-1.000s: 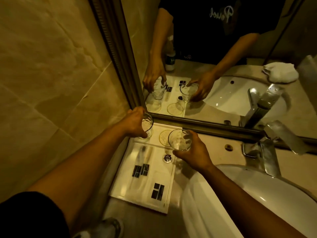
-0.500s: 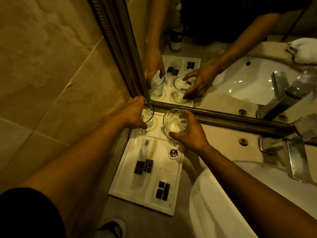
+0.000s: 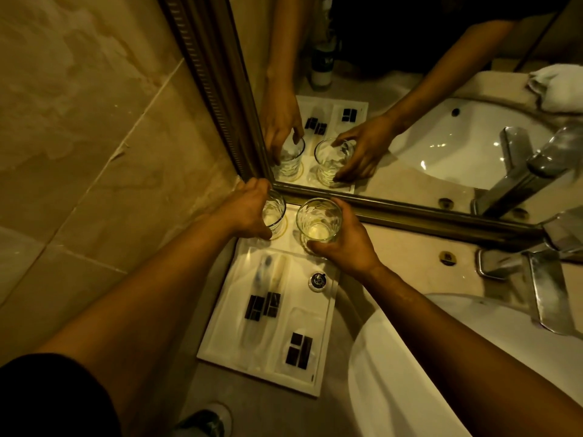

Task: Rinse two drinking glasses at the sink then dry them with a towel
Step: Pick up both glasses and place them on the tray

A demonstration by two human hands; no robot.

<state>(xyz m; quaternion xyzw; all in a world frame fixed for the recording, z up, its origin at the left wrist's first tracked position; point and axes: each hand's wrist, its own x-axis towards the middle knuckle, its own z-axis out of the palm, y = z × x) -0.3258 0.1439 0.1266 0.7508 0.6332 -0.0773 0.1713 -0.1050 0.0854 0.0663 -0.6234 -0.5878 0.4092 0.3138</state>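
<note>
Two clear patterned drinking glasses stand upright at the far end of a white tray (image 3: pixel 220 313), close to the mirror frame. My left hand (image 3: pixel 244 212) grips the left glass (image 3: pixel 273 212) from its left side; the glass rests on a round coaster. My right hand (image 3: pixel 344 244) wraps around the right glass (image 3: pixel 318 220) from the near right side. Whether the right glass touches the tray I cannot tell. A white towel (image 3: pixel 558 86) shows only as a reflection in the mirror, at the upper right.
The tray also carries wrapped toiletries with black labels (image 3: pixel 263 305) and a small round cap (image 3: pixel 318 280). A white sink basin (image 3: pixel 394 373) lies to the right, with a chrome tap (image 3: pixel 542 279) behind it. The mirror frame (image 3: pixel 410 212) and tiled wall bound the far and left sides.
Both hands kept hold of their glasses. The right glass went from raised above the tray down to the tray's far end beside the left glass. The camera tilted lower and closer.
</note>
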